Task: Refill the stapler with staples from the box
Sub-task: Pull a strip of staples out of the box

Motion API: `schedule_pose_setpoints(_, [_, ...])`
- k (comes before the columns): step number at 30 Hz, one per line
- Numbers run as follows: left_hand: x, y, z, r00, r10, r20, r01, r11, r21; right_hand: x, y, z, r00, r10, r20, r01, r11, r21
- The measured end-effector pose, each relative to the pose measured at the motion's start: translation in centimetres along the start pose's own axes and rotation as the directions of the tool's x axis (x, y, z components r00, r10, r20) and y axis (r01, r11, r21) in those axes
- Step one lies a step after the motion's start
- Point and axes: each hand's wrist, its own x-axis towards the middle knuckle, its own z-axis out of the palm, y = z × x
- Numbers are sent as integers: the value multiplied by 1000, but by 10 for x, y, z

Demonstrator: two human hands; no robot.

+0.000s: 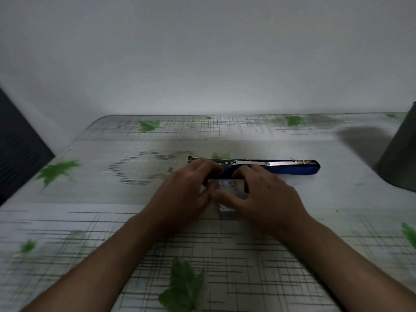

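At frame centre, the left hand (184,194) and right hand (263,194) together gripped the box (227,188) (blurred); just above lay the stapler (281,166), open, loading apparently not yet done.

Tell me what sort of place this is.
Probably a home or small office desk: a table under a leaf-print cover pushed against a plain wall, with a blue stapler lying on it.

A leaf-patterned table (90,221) meets a pale wall (202,52); a dark cylindrical container (399,154) stands far right.
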Motion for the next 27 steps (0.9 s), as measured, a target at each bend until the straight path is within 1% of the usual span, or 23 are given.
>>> schedule_pose_setpoints(3, [-2,-5,4,997,23,68,-25,999,36,-5,-6,4,999,-10,40,12,998,-54])
schedule_pose_setpoints(6, [-6,-9,4,997,14,71,-16,1000,19,-8,-6,7,997,-19,80,25,997,-75])
schedule_pose_setpoints(9, [-7,-9,5,997,2,79,-2,1000,3,-7,-4,7,996,-36,87,39,999,-31])
schedule_pose_setpoints(14, [-7,-8,4,995,-10,98,13,1000,-29,-2,7,-4,985,-147,88,141,987,73])
schedule_pose_setpoints(19, [-8,-10,4,992,-24,121,29,999,-40,-1,19,-14,972,-232,20,222,949,224])
schedule_pose_setpoints(22, [-8,-11,3,991,-22,130,28,999,-45,-2,21,-15,970,-243,20,230,940,251])
schedule_pose_setpoints(27, [-7,-11,3,993,-25,115,28,999,-21,-2,25,-16,980,-199,22,189,954,233])
